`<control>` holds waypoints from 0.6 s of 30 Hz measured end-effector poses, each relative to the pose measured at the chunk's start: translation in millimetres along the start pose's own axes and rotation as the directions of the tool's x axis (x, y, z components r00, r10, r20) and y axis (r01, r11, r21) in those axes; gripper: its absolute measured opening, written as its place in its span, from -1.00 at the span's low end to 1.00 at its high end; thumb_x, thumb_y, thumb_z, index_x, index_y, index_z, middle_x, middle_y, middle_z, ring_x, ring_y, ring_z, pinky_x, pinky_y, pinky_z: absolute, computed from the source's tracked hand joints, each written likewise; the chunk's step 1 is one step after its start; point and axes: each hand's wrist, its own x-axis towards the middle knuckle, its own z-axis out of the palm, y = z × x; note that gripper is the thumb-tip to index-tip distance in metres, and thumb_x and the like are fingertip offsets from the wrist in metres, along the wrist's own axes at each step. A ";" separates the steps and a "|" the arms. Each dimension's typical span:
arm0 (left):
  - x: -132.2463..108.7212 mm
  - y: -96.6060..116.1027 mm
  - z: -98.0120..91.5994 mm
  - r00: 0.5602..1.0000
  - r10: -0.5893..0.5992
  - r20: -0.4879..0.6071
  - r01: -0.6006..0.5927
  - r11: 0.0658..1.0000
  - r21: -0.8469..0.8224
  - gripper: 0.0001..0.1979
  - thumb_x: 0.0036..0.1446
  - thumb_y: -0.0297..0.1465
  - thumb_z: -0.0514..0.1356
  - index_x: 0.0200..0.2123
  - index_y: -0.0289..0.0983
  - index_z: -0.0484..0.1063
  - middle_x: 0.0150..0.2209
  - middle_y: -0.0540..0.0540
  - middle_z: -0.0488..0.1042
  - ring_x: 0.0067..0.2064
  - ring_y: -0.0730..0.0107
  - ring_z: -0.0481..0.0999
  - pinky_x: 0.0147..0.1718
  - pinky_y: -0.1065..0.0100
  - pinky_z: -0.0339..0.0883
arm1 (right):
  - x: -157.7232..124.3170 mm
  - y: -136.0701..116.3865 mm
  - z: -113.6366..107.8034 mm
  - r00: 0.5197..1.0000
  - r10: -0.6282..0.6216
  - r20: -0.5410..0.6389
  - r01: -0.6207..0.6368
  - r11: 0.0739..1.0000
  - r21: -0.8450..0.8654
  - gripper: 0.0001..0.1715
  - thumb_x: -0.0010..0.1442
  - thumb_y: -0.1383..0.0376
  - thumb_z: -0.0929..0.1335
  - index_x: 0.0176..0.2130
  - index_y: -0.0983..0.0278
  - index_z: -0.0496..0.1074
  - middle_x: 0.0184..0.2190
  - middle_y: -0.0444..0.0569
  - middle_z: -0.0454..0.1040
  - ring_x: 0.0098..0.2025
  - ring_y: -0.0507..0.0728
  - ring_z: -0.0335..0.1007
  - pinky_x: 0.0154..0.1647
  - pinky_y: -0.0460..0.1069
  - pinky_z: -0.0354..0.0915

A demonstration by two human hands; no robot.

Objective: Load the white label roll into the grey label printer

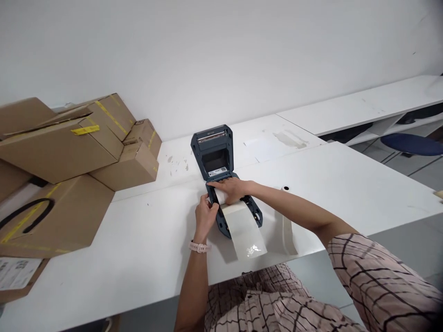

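A dark blue label printer [215,157] stands open on the white table [138,240], its lid tilted up toward the wall. A white roll of labels [221,196] sits in its bay, and a strip of label paper [246,233] runs out over the front toward the table edge. My right hand [231,188] lies flat across the top of the roll, fingers stretched out to the left. My left hand [205,216], with a pink watch on the wrist, is closed on the printer's left side by the roll's end.
Several cardboard boxes [79,152] with yellow tape are stacked at the left of the table, with a printed sheet [15,272] below them. A second white roll [286,216] trails paper to the right of the printer. A blue chair [413,144] and white benches [363,110] stand at the right.
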 end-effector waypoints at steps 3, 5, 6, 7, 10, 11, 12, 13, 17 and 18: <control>0.1 -1.0 0.1 1.000 -0.020 -0.003 0.020 0.999 -0.031 -0.58 0.05 -0.37 0.21 0.02 -0.27 0.42 -0.48 0.07 0.35 -0.41 0.30 0.38 -0.36 0.34 0.16 | -6.0 -8.8 -17.6 0.998 -0.033 0.062 0.030 0.999 0.043 0.29 -0.21 0.31 0.58 0.44 0.09 0.19 0.04 0.08 0.63 -0.06 0.37 0.62 -0.03 0.21 0.48; 0.2 -1.9 0.2 1.000 -0.019 0.005 0.019 0.999 -0.046 -0.56 0.06 -0.36 0.21 0.05 -0.28 0.41 -0.50 0.08 0.33 -0.42 0.30 0.38 -0.37 0.34 0.16 | -22.5 -11.2 -40.7 0.988 -0.114 0.102 0.101 0.987 0.126 0.30 -0.14 0.27 0.56 0.48 0.08 0.09 0.10 0.06 0.60 -0.02 0.35 0.61 -0.05 0.19 0.50; 0.1 -2.3 0.3 1.000 -0.011 0.010 0.012 0.999 -0.052 -0.55 0.07 -0.36 0.20 0.06 -0.29 0.40 -0.51 0.09 0.32 -0.42 0.30 0.37 -0.37 0.34 0.15 | -33.5 -10.5 -53.9 0.982 -0.163 0.097 0.143 0.972 0.186 0.27 -0.10 0.24 0.55 0.48 0.06 0.08 0.17 0.04 0.56 0.04 0.34 0.58 0.00 0.18 0.49; 0.0 -2.7 0.4 1.000 -0.002 0.011 0.003 0.999 -0.054 -0.55 0.08 -0.35 0.19 0.07 -0.29 0.40 -0.52 0.09 0.31 -0.42 0.30 0.37 -0.37 0.33 0.15 | -45.5 -8.3 -67.3 0.976 -0.203 0.073 0.180 0.952 0.248 0.21 -0.06 0.21 0.55 0.47 0.03 0.11 0.24 0.00 0.50 0.13 0.32 0.54 0.07 0.17 0.47; -0.6 -3.8 0.9 1.000 0.008 0.008 -0.008 0.999 -0.049 -0.53 0.10 -0.34 0.18 0.10 -0.32 0.39 -0.51 0.09 0.32 -0.41 0.30 0.38 -0.37 0.33 0.17 | -81.4 8.7 -99.8 0.981 -0.187 -0.045 0.190 0.906 0.377 -0.03 0.00 0.12 0.54 0.35 0.01 0.29 0.32 -0.08 0.40 0.28 0.31 0.40 0.24 0.16 0.37; -0.8 -4.4 1.2 1.000 0.004 0.009 -0.003 0.999 -0.049 -0.52 0.11 -0.33 0.18 0.11 -0.32 0.38 -0.50 0.09 0.33 -0.41 0.30 0.39 -0.37 0.33 0.17 | -91.5 17.8 -105.6 0.988 -0.130 -0.079 0.151 0.904 0.400 -0.09 0.01 0.12 0.54 0.31 0.04 0.34 0.29 -0.07 0.42 0.27 0.31 0.41 0.24 0.17 0.37; -0.9 -5.2 1.5 1.000 -0.001 0.010 0.002 0.999 -0.051 -0.52 0.12 -0.32 0.18 0.12 -0.32 0.38 -0.49 0.08 0.33 -0.41 0.31 0.39 -0.37 0.33 0.18 | -100.0 28.3 -108.1 0.992 -0.059 -0.108 0.100 0.901 0.422 -0.13 0.00 0.13 0.53 0.28 0.06 0.37 0.25 -0.05 0.45 0.23 0.32 0.43 0.21 0.17 0.39; -0.9 -6.2 1.8 1.000 -0.006 0.012 0.006 0.998 -0.056 -0.51 0.12 -0.31 0.18 0.12 -0.31 0.38 -0.49 0.08 0.33 -0.41 0.31 0.39 -0.38 0.33 0.18 | -106.6 39.8 -107.4 0.991 0.017 -0.132 0.044 0.893 0.447 -0.14 -0.02 0.15 0.53 0.25 0.10 0.38 0.22 -0.02 0.46 0.19 0.32 0.45 0.17 0.17 0.41; 0.5 -12.1 3.3 1.000 -0.010 0.009 0.010 0.997 -0.078 -0.51 0.11 -0.29 0.20 0.11 -0.29 0.39 -0.49 0.09 0.34 -0.42 0.34 0.38 -0.40 0.35 0.17 | -114.7 85.6 -78.2 0.960 0.238 -0.150 -0.120 0.829 0.546 -0.20 -0.05 0.22 0.51 0.18 0.18 0.37 0.16 0.07 0.48 0.11 0.33 0.46 0.10 0.18 0.43; 1.1 -13.7 3.7 1.000 -0.009 0.007 0.010 0.997 -0.083 -0.51 0.11 -0.29 0.20 0.11 -0.29 0.39 -0.49 0.09 0.34 -0.43 0.34 0.37 -0.40 0.36 0.17 | -112.9 94.5 -67.5 0.954 0.263 -0.145 -0.140 0.817 0.559 -0.23 -0.05 0.23 0.50 0.16 0.20 0.37 0.14 0.08 0.49 0.10 0.33 0.46 0.09 0.18 0.43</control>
